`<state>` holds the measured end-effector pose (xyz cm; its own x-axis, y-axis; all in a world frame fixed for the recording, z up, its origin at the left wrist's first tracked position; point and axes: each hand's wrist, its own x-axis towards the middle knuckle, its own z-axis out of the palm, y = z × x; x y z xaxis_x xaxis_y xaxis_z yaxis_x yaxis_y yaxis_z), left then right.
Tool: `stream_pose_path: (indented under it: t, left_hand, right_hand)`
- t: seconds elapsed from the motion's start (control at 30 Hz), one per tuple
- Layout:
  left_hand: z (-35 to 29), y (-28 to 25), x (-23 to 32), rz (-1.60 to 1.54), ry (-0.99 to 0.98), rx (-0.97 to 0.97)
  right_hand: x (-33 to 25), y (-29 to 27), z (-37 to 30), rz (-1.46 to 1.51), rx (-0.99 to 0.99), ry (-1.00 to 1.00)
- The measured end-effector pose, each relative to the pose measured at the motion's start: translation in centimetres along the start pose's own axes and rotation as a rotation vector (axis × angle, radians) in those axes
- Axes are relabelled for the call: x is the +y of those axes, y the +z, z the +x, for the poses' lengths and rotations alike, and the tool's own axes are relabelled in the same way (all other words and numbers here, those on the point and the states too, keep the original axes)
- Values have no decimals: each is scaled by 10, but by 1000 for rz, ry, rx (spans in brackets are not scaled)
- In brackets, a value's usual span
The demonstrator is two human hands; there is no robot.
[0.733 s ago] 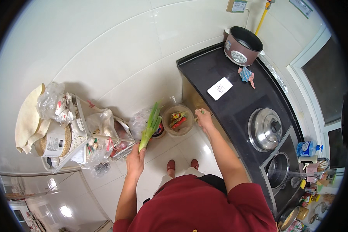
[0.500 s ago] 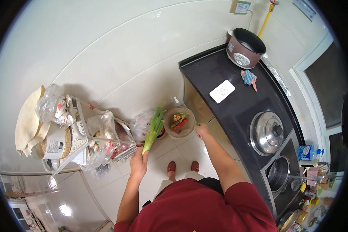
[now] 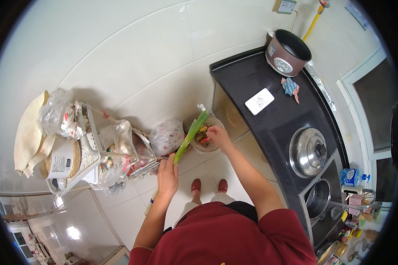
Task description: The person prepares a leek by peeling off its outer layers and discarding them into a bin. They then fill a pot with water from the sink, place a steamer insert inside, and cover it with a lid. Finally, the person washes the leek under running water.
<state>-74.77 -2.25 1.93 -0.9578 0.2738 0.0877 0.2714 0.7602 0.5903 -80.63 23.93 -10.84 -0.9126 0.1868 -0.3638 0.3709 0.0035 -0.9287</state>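
My left hand [image 3: 167, 177] is closed around a long green onion [image 3: 192, 134], whose green leaves slant up and right, across the left edge of a round waste bin [image 3: 206, 151]. Below the wrist shows a pale stalk with a dark band, apparently the onion's lower end. My right hand [image 3: 218, 136] hangs over the bin's right side, close to the leaves, with fingers curled together. Whatever they may pinch is too small to make out. Red and yellow scraps [image 3: 203, 139] lie inside the bin, partly covered by the hand.
Left of the bin stand a white plastic bag [image 3: 166, 136] and a white rack [image 3: 90, 165] loaded with bagged vegetables. To the right runs a black counter [image 3: 269, 128] with a rice cooker [image 3: 288, 53], a cloth [image 3: 290, 88], a white card [image 3: 259, 101] and a lidded pot [image 3: 308, 152].
My right hand has moved left and up, from beside the bin to over it. The green bit seen at its fingers earlier no longer shows. The left hand and onion have shifted slightly right.
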Motion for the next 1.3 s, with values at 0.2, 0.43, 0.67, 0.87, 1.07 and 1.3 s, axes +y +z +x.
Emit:
stream_pose_path:
  t: [0.2, 0.43, 0.67, 0.87, 1.07, 1.3]
  left_hand:
    - [12, 2, 20, -4, 36, -44]
    - [24, 12, 24, -75, 195, -19]
    - [32, 24, 25, -195, 189, -29]
    - [41, 37, 25, -383, 197, -11]
    - [43, 26, 28, -178, 248, -20]
    - [41, 37, 16, -358, 244, -69]
  right_hand:
    - [-85, 24, -76, 317, -208, 23]
    - [-90, 24, -81, 475, -116, 40]
    - [-85, 21, -83, 685, -9, 23]
    - [-77, 31, -87, 1001, 71, 110]
    - [-100, 5, -94, -67, -45, -188]
    - [-89, 15, -94, 195, -59, -150]
